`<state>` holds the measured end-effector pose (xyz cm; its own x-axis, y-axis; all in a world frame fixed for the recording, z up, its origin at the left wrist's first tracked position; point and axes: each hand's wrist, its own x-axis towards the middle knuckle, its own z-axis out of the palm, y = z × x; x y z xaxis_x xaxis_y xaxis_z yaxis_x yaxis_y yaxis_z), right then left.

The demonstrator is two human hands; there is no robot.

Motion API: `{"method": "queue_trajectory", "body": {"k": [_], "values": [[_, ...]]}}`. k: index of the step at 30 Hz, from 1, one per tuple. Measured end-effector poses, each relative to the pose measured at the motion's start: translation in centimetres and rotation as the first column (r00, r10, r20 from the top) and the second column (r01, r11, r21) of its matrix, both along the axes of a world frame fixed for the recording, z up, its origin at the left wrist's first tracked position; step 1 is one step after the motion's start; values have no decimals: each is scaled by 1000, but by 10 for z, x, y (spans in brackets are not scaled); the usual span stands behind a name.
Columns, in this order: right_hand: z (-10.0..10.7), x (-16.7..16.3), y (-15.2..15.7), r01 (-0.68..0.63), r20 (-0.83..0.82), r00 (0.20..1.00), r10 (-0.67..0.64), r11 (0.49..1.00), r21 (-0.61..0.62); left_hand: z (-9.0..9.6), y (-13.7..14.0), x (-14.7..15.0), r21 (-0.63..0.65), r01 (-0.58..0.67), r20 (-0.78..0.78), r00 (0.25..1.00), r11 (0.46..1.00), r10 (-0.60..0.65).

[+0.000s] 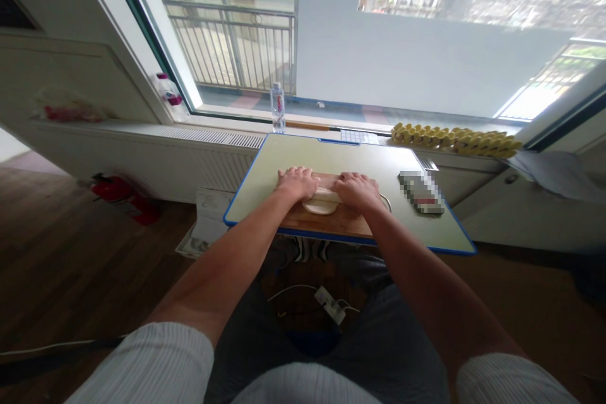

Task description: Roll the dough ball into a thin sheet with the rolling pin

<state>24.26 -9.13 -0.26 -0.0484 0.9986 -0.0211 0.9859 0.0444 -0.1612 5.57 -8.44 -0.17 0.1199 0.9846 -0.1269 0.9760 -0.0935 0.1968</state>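
A wooden cutting board (310,222) lies on a pale folding table with a blue rim. On the board is a flat, pale piece of dough (320,208), partly covered by a light rolling pin (326,196). My left hand (298,183) is closed over the pin's left end, and my right hand (358,190) over its right end. Both palms face down, so most of the pin and the fingertips are hidden. A curved metal handle (387,202) shows at the board's right side.
A pixelated rectangular object (421,192) lies on the table's right part. Behind, the windowsill holds a clear bottle (278,107) and stacked yellow trays (454,140). A red fire extinguisher (125,197) is on the floor at left. A power strip (330,305) lies between my legs.
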Motion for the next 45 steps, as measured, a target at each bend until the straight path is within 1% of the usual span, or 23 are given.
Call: {"method": "queue_trajectory", "body": {"k": [3,7,11,13,16,18,20,24,28,32,37,45], "values": [[1,0,-2,0,-7,1000,0,1000,-3,0,1,0,1,2,0,1000,1000,-2],[-2,1,-5,-23,-12,1000,23,999,47,1,-3,0,39,21,2,1000,999,-21],[-7,3,-15,-62,49,997,58,994,91,2,-14,0,34,11,14,1000,999,-12],[-7,2,-25,-88,101,992,77,990,111,1,-23,0,55,-3,19,1000,998,2],[-4,-2,-45,-121,159,982,103,987,106,-3,-39,-1,143,-7,15,1000,990,5],[-1,-6,-60,-90,162,984,71,989,119,-6,-51,-1,199,-9,19,1000,980,5],[-2,-10,-73,-49,146,989,25,986,162,-9,-64,-1,232,-18,33,999,973,10],[-12,-13,-94,-15,104,995,-12,966,256,-14,-89,-1,267,-21,48,999,963,9],[-24,-10,-105,-34,80,997,10,954,299,-18,-102,-3,302,-13,35,999,953,3],[-25,-10,-103,-34,82,997,8,951,308,-18,-99,-3,294,-15,32,999,956,6],[-15,-13,-92,-37,93,996,9,951,306,-14,-82,-1,272,-34,49,999,962,21],[2,-13,-77,-57,136,990,27,974,221,-13,-59,0,250,-27,42,999,968,17]]}}
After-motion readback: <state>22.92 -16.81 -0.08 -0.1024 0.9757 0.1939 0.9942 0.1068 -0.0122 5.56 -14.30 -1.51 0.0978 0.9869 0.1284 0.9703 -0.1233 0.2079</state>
